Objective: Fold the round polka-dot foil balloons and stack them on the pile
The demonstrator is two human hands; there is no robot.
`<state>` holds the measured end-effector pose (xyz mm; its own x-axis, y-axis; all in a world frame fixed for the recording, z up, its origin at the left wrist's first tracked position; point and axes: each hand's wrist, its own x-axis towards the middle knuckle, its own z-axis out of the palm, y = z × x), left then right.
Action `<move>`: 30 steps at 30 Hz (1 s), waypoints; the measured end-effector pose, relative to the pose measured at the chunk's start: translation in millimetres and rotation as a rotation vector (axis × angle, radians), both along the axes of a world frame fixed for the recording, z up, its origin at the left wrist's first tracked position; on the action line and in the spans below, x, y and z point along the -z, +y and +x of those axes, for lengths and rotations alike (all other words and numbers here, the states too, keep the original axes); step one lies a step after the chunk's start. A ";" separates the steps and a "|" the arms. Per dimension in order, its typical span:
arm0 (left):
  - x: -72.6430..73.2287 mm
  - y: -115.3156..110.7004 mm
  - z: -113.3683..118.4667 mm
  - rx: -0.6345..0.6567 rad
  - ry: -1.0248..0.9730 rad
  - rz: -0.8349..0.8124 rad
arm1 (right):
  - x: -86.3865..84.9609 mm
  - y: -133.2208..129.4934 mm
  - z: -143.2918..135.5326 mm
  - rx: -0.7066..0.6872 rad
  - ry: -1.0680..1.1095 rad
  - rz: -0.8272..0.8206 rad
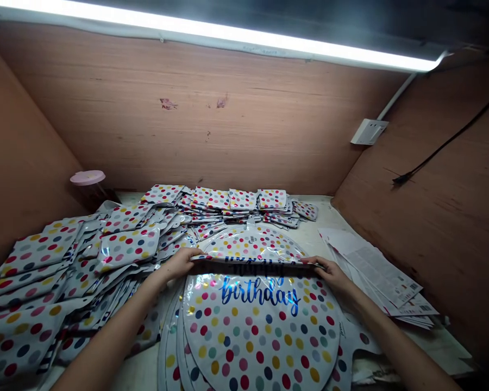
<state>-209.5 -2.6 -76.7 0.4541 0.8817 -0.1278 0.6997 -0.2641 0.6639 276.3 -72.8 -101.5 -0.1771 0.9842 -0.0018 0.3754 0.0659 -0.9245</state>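
The view's bottom edge cuts off the balloon (261, 331) (and both forearms (120, 326)); the fold (248, 260) hides part of the word above "birthday" (261, 296); print on the papers (385, 266) is too small to read.

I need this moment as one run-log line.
dotted foil balloon: crease raised across it; left hand: grips crease's left end; right hand: grips right end; folded packs: left and beyond; printed sheets: right
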 end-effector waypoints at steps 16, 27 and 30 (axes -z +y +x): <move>1.6 51.9 73.1 -0.444 0.502 0.196 | 15.7 107.6 -31.3 0.382 -0.763 -0.004; -0.3 8.1 209.4 0.126 0.506 0.393 | -11.7 130.4 -41.5 0.282 -1.060 -0.111; -4.7 14.8 242.3 0.042 0.588 0.329 | -26.5 103.1 -58.2 0.353 -1.086 -0.005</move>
